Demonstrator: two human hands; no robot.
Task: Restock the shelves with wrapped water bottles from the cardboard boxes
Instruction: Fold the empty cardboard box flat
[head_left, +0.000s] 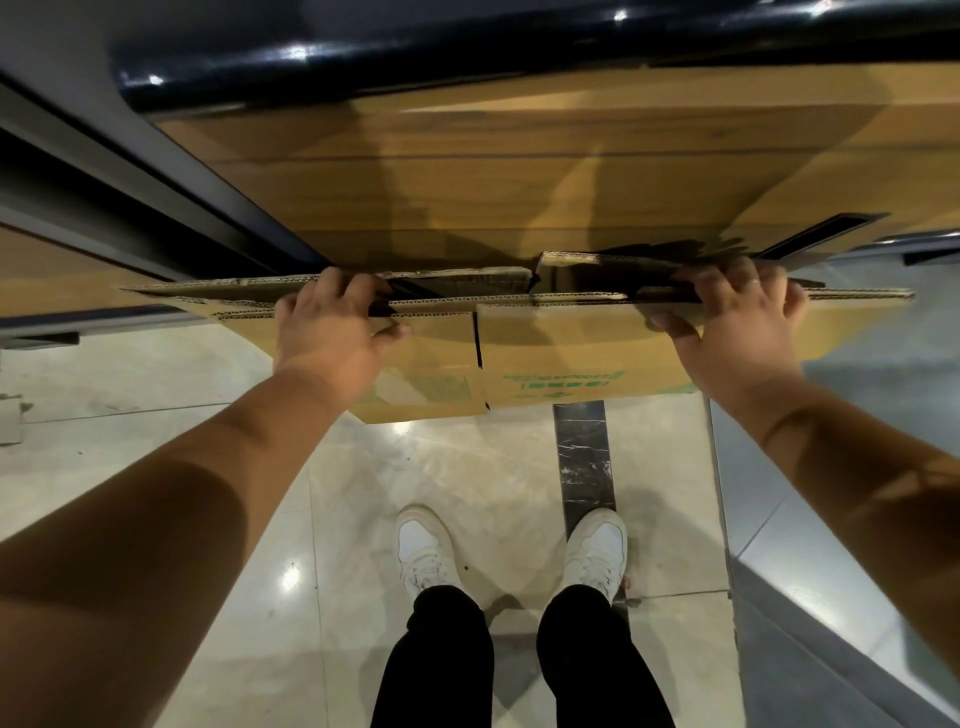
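At the left end of a flattened cardboard box (571, 343), the left hand (332, 332) grips the top edge, with its fingers (337, 283) curled over the corrugated rim and the thumb pressed on the near face. The box stands on edge above the tiled floor (208, 374), just in front of a wood-grain panel (519, 171). Green print (566, 382) shows low on its face. At the right end, the right hand (737, 322), wearing a ring (752, 282), clamps the same edge, its fingers (779, 299) hooked over and the thumb in front.
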